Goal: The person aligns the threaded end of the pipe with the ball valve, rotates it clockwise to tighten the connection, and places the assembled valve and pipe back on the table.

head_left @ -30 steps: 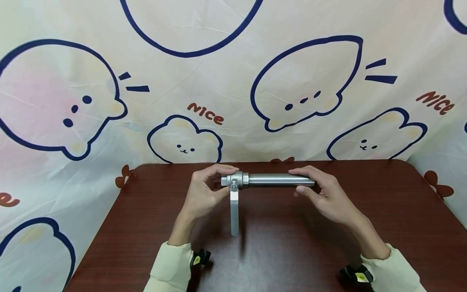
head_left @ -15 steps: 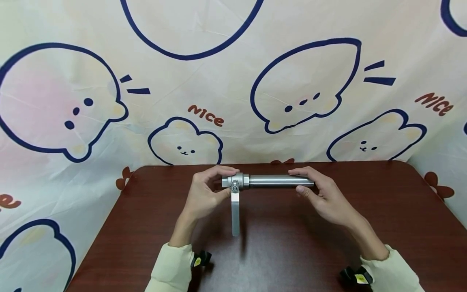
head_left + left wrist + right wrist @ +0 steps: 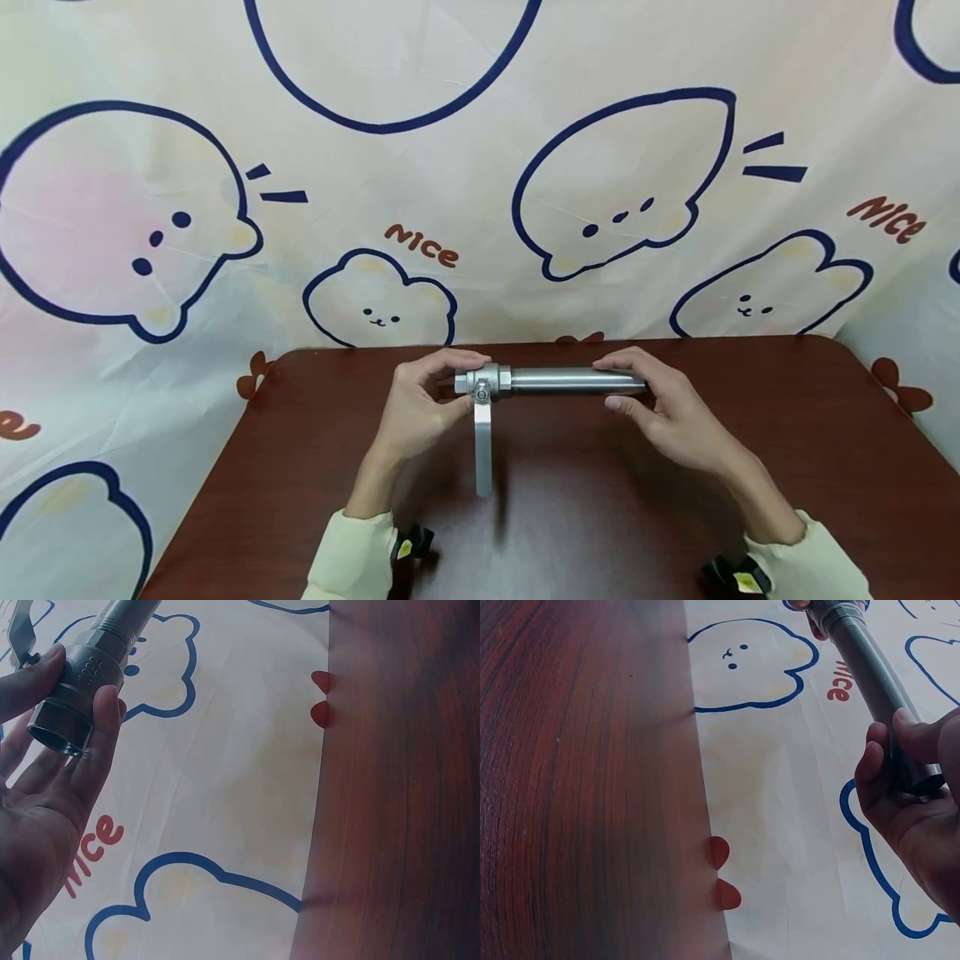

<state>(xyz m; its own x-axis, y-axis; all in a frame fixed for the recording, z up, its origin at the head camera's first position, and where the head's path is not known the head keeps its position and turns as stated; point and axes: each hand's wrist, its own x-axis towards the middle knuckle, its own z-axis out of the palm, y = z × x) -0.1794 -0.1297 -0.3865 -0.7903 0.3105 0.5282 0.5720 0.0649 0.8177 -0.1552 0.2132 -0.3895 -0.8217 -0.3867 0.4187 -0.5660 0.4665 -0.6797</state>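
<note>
A steel ball valve [image 3: 487,381] with a flat lever handle [image 3: 483,450] joins a smooth metal pipe [image 3: 562,381]; together they lie level above the table. My left hand [image 3: 416,412] grips the valve body at its left end, thumb below and fingers above in the head view. The left wrist view shows the valve's hollow open end [image 3: 60,735] beside the fingers. At the other end my right hand [image 3: 678,417] holds the pipe, index finger along its top. In the right wrist view the thumb [image 3: 919,739] lies on the pipe, with fingers curled beneath.
The dark red-brown wooden table [image 3: 585,517] has rounded far corners. Behind it hangs a pale cloth [image 3: 480,183] printed with blue-outlined cartoon figures. Pale sleeves [image 3: 348,554] cover both forearms, with black wrist cameras [image 3: 738,575] strapped on.
The whole head view has shifted slightly, so everything appears lower. The right thumb has dropped a little relative to the pipe. The valve and pipe keep their position between both hands.
</note>
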